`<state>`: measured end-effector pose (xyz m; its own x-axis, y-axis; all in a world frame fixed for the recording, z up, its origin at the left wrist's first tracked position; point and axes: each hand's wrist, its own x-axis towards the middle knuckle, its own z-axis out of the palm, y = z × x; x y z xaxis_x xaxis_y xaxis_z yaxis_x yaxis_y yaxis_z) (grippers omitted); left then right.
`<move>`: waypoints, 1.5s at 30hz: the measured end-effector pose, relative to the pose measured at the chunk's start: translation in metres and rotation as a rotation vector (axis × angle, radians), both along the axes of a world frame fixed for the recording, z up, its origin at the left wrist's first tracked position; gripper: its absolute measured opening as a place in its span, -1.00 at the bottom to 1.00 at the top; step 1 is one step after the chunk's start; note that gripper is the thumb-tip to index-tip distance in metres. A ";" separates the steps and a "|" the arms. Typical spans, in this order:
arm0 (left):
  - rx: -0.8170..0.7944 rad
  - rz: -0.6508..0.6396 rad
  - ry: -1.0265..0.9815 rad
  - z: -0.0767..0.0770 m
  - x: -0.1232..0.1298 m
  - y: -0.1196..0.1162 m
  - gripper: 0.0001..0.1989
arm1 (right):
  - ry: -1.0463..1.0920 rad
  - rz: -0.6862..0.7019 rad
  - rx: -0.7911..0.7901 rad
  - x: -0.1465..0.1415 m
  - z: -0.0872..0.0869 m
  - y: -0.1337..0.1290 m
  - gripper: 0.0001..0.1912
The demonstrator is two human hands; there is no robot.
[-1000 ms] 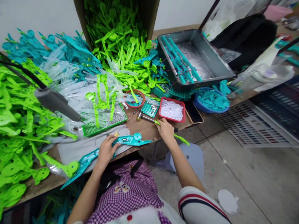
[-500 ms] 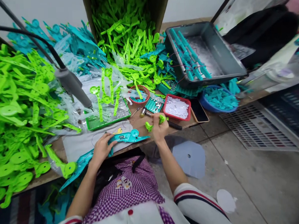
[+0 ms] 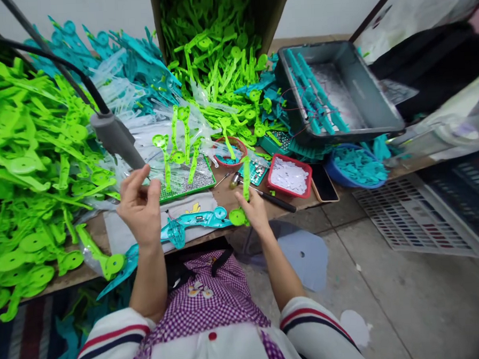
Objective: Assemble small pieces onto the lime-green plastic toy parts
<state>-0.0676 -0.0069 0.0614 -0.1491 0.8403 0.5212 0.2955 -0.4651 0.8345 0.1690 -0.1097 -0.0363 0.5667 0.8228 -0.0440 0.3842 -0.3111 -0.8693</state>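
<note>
Grey tool (image 3: pixel 115 139) is slanting down toward the left hand (image 3: pixel 141 209), fingers parted; the right hand (image 3: pixel 256 211) is gripping a green piece (image 3: pixel 246 178).

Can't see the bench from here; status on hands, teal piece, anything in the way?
Left hand open by grey tool; right hand holding green piece. Teal piece partly on cloth, in neither hand. Hammer near right hand, might crowd it.

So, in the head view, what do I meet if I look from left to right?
Big green pile, left hand, green tray, right hand holding a green piece, red tray, phone, blue basket.
</note>
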 end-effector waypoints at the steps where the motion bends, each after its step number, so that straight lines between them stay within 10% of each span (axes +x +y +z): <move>1: -0.013 -0.015 0.045 -0.007 -0.004 -0.005 -0.69 | 0.066 0.078 -0.040 0.001 0.000 -0.005 -0.41; 5: -0.143 -0.180 0.306 -0.058 -0.020 -0.033 -0.68 | 0.154 0.247 -0.202 0.007 -0.006 -0.015 -0.51; 9: -0.150 -0.375 0.594 -0.106 -0.016 -0.048 -0.64 | -0.039 0.128 -0.241 0.006 -0.009 0.010 -0.66; 15: -0.197 -0.496 0.849 -0.131 -0.010 -0.045 -0.64 | -0.046 0.050 -0.316 -0.002 -0.009 0.045 -0.73; 28: -0.162 -0.517 0.744 -0.127 -0.029 -0.043 -0.65 | -0.328 0.169 -0.571 -0.034 0.011 0.035 -0.60; 34: 0.126 -0.479 0.664 -0.095 -0.036 -0.053 -0.68 | -0.044 0.131 -0.160 -0.042 0.031 0.021 -0.60; 40: 0.232 -0.563 0.654 -0.075 -0.033 -0.070 -0.63 | 0.420 0.359 -0.102 -0.061 0.018 0.054 -0.59; 45: 0.060 -0.358 0.481 -0.069 -0.049 -0.069 -0.75 | 0.175 0.362 0.080 -0.061 0.048 0.069 -0.70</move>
<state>-0.1165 -0.0755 -0.0074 0.4024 0.7616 0.5080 0.4496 -0.6478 0.6150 0.1078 -0.0403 0.0115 0.2292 0.9725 -0.0418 0.3008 -0.1116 -0.9471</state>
